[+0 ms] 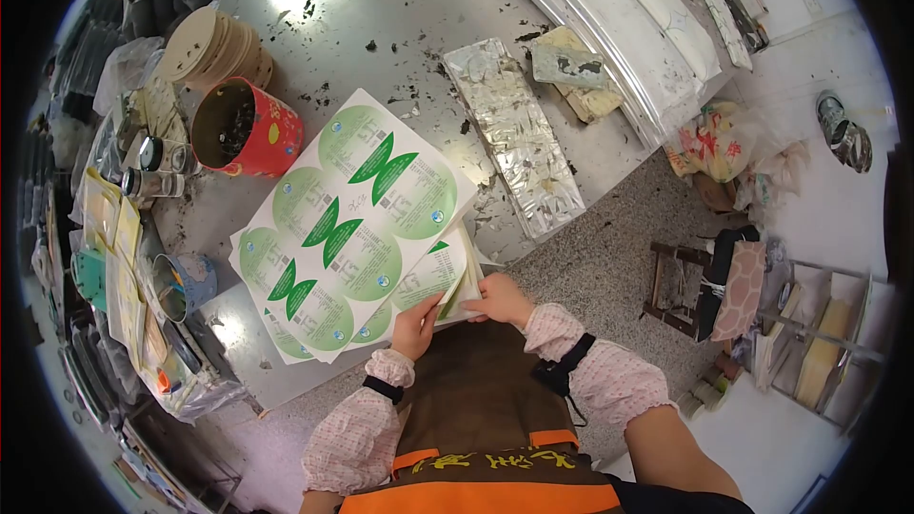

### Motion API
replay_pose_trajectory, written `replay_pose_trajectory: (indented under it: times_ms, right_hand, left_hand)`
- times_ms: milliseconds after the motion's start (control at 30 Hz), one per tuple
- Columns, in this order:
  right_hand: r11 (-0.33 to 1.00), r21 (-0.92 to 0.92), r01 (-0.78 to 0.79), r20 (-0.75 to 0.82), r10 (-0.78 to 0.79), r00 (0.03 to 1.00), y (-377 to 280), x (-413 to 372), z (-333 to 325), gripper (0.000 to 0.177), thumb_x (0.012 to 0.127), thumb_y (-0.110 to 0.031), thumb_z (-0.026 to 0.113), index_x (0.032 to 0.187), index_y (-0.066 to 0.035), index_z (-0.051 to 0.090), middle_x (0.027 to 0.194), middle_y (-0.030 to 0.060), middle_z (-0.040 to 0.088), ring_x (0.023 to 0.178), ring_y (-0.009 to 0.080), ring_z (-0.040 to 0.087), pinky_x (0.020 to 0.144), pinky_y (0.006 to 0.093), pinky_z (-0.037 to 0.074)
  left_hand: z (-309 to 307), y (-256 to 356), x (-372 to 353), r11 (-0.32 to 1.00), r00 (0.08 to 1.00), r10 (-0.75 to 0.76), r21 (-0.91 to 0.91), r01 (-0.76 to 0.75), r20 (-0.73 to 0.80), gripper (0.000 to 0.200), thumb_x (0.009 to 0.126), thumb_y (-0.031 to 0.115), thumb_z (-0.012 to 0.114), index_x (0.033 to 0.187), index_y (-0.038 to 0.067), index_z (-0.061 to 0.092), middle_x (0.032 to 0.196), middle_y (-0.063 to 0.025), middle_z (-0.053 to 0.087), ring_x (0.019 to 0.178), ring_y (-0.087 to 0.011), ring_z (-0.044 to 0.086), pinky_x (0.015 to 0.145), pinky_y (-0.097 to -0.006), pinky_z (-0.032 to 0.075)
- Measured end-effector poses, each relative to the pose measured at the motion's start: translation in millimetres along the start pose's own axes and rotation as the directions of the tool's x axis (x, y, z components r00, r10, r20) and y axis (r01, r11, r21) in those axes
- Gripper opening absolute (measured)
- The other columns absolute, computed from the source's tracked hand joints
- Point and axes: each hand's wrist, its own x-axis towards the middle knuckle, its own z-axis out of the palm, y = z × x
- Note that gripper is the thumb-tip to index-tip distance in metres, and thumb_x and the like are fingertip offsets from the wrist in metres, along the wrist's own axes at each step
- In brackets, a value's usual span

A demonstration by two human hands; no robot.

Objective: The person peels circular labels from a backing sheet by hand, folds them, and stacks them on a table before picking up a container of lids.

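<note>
Several large white sheets printed with green round labels (386, 219) lie fanned on the metal table, overhanging its near edge. My left hand (415, 327) pinches the near edge of these sheets, fingers closed. Close to its right, my right hand (503, 301) is closed on the corner of smaller stacked sheets (464, 293), which bend up and show their layered edges. Both hands are in front of my brown apron (476, 390). The fingertips under the paper are hidden.
A red bucket (276, 133), stacked round discs (205, 52) and a blue cup (197, 276) stand at left on the metal table (381, 0). A foil-wrapped slab (514, 138) and silvery sheets (609, 29) lie at right. A stool (678, 286) stands on the floor.
</note>
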Motion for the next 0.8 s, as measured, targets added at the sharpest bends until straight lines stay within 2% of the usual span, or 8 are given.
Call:
replay_pose_trajectory:
  times_ms: [133,233,333,433,533,633,733,800]
  right_hand:
    - [0.957,-0.289,-0.008,-0.113,-0.026,0.993,4.8,8.0,6.5,0.029,0.083,-0.014,0.072,0.092,0.014,0.067,0.078,0.0164,0.071,0.063,0.0233,0.072,0.059,0.0304,0.059]
    - [0.989,-0.098,0.115,-0.036,-0.119,0.992,11.9,5.8,1.5,0.029,0.083,-0.013,0.072,0.092,0.014,0.067,0.078,0.0170,0.071,0.063,0.0234,0.072,0.059,0.0312,0.059]
    - [0.966,0.234,0.111,0.090,-0.135,0.987,17.2,6.2,-6.8,0.030,0.082,-0.013,0.072,0.093,0.014,0.067,0.077,0.0181,0.071,0.062,0.0236,0.071,0.059,0.0315,0.059]
    - [0.995,0.092,0.029,0.024,-0.031,0.999,9.9,5.2,-3.3,0.028,0.083,-0.012,0.071,0.093,0.014,0.067,0.079,0.0182,0.070,0.064,0.0229,0.072,0.059,0.0313,0.060]
    - [0.982,-0.190,-0.003,-0.107,-0.018,0.994,-1.5,4.0,6.2,0.024,0.085,-0.008,0.070,0.094,0.014,0.067,0.082,0.0168,0.070,0.068,0.0214,0.071,0.059,0.0307,0.061]
    - [0.998,-0.061,0.029,-0.058,-0.032,0.998,2.6,3.4,5.2,0.025,0.085,-0.009,0.070,0.093,0.015,0.067,0.084,0.0180,0.070,0.069,0.0218,0.071,0.059,0.0315,0.061]
    - [0.967,0.230,0.110,0.060,-0.127,0.990,10.6,1.9,-3.9,0.030,0.085,-0.014,0.071,0.092,0.014,0.067,0.084,0.0215,0.070,0.066,0.0235,0.072,0.058,0.0315,0.061]
    - [0.983,0.172,0.060,0.083,-0.075,0.994,11.5,5.0,-5.3,0.029,0.085,-0.013,0.070,0.093,0.014,0.066,0.085,0.0218,0.070,0.066,0.0236,0.072,0.059,0.0311,0.061]
  left_hand:
    - [3.4,2.6,-1.4,0.998,0.999,0.052,-0.023,-0.053,-0.005,0.028,0.091,0.002,0.062,0.119,-0.001,0.064,0.112,-0.0177,0.069,0.097,-0.0278,0.070,0.085,-0.0327,0.054]
    - [3.0,-9.4,-1.5,0.997,0.997,0.072,0.019,-0.072,0.012,0.031,0.089,0.002,0.065,0.120,-0.001,0.064,0.113,-0.0180,0.069,0.097,-0.0276,0.070,0.085,-0.0331,0.054]
    - [-2.7,-15.0,-1.1,0.988,0.994,0.112,0.107,-0.111,0.005,0.038,0.086,0.002,0.069,0.123,0.003,0.062,0.113,-0.0183,0.068,0.097,-0.0302,0.070,0.083,-0.0345,0.055]
    - [-1.4,-11.5,-0.7,0.992,0.997,0.075,0.100,-0.075,0.004,0.036,0.086,0.002,0.069,0.122,0.004,0.063,0.108,-0.0194,0.069,0.096,-0.0309,0.069,0.082,-0.0354,0.055]
    - [4.8,-3.3,-2.7,0.996,0.997,0.073,-0.059,-0.074,-0.023,0.027,0.090,0.002,0.064,0.116,0.002,0.066,0.105,-0.0187,0.070,0.094,-0.0301,0.071,0.082,-0.0336,0.053]
    - [3.6,-3.7,-1.6,0.993,0.994,0.105,0.060,-0.103,-0.018,0.025,0.090,0.002,0.062,0.115,0.001,0.067,0.105,-0.0186,0.071,0.095,-0.0309,0.070,0.083,-0.0337,0.053]
    - [-1.7,-4.2,-0.6,0.993,0.993,0.112,0.054,-0.109,-0.041,0.029,0.089,0.002,0.065,0.118,0.003,0.065,0.108,-0.0200,0.069,0.095,-0.0334,0.069,0.081,-0.0358,0.054]
    - [-4.4,-1.8,-0.5,0.999,0.999,0.032,0.042,-0.032,-0.003,0.030,0.089,0.002,0.066,0.118,0.003,0.065,0.109,-0.0196,0.069,0.096,-0.0332,0.069,0.083,-0.0362,0.054]
